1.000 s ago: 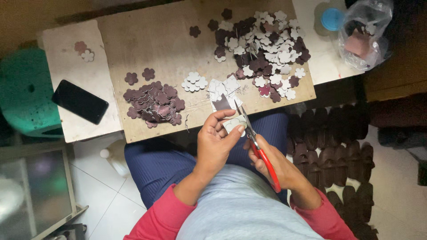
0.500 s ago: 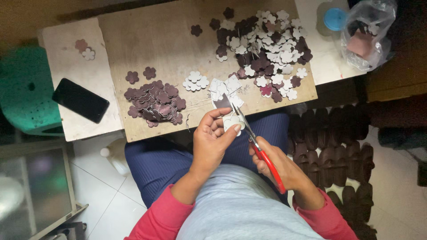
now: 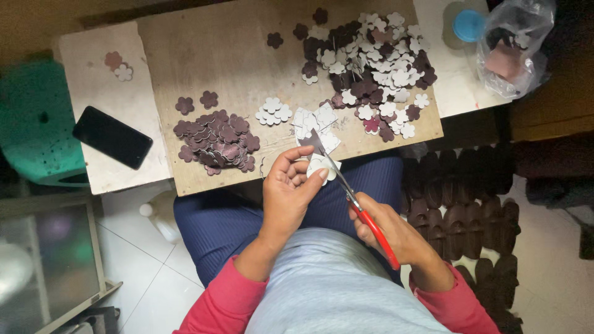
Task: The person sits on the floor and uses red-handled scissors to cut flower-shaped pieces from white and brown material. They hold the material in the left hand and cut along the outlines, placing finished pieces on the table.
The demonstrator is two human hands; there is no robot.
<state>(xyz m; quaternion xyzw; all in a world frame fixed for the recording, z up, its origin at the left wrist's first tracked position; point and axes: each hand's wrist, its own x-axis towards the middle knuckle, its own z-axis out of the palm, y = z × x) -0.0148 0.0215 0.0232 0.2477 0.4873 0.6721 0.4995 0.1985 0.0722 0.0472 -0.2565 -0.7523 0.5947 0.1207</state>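
Observation:
My left hand [image 3: 288,189] pinches a small white flower-shaped cutout [image 3: 320,166] over my lap. My right hand [image 3: 385,230] grips red-handled scissors [image 3: 352,198], whose blades reach up across the cutout toward the board's near edge. A wooden board [image 3: 235,55] lies in front of me. On it sit a heap of maroon flower cutouts [image 3: 215,140] at the left, a small stack of white flowers [image 3: 273,111], a few white square pieces [image 3: 315,120], and a large mixed pile of white and maroon flowers [image 3: 374,65] at the right.
A black phone [image 3: 112,137] lies on the white tabletop [image 3: 93,68] at the left, near two loose flowers [image 3: 117,65]. A blue-capped jar [image 3: 467,26] and a clear plastic bag [image 3: 513,49] stand at the far right. A green stool [image 3: 37,124] is at the left, a dark mat [image 3: 470,204] at the right.
The scissors' blades have shifted slightly along the white cutout, and my left hand has turned the piece a little. Everything on the board stays put.

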